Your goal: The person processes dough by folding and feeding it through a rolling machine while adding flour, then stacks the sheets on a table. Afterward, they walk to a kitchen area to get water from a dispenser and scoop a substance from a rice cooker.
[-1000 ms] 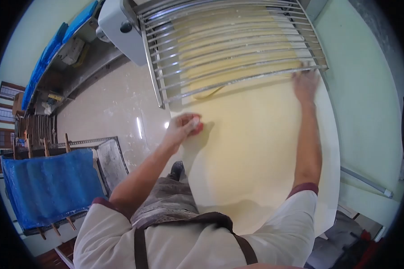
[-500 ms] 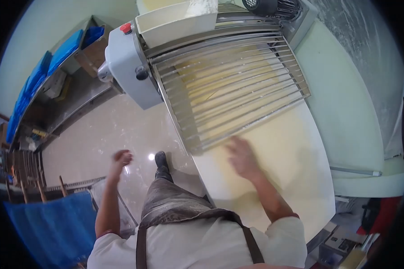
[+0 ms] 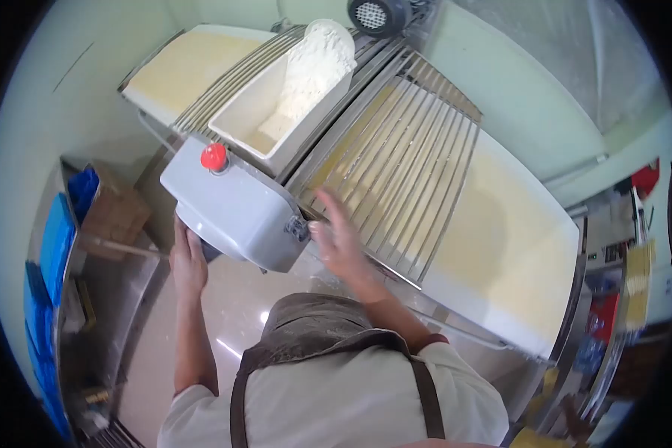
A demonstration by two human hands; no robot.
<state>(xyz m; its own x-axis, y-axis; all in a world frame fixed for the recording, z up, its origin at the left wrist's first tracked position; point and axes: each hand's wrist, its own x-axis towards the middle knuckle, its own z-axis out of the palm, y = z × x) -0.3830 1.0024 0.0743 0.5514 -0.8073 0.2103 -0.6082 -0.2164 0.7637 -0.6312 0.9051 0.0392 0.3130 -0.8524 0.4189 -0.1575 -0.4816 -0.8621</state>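
Note:
A dough sheeter fills the middle of the view, its grey housing point(image 3: 231, 205) in front of me. My left hand point(image 3: 189, 261) is raised against the housing's left side, fingers closed at its edge beside a dark part; what they hold is hidden behind the housing. My right hand point(image 3: 340, 243), blurred by motion, has its fingers spread close to the black knob point(image 3: 297, 228) on the housing's right end. It overlaps the near edge of the metal guard grille point(image 3: 403, 168). Through the bars shows a deeper yellow patch on the belt point(image 3: 511, 239).
A white bin point(image 3: 239, 123) of flour point(image 3: 313, 71) sits on top of the sheeter. The red stop button point(image 3: 213, 157) stands on the housing. Another belt point(image 3: 198, 60) extends at the far left. A shelf with blue bags point(image 3: 56, 246) and a cardboard box point(image 3: 116, 213) lines the left.
I have turned and moved left toward the sheeter's housing. My right hand has left the belt for the knob area, and my left hand has come up to the housing's left side.

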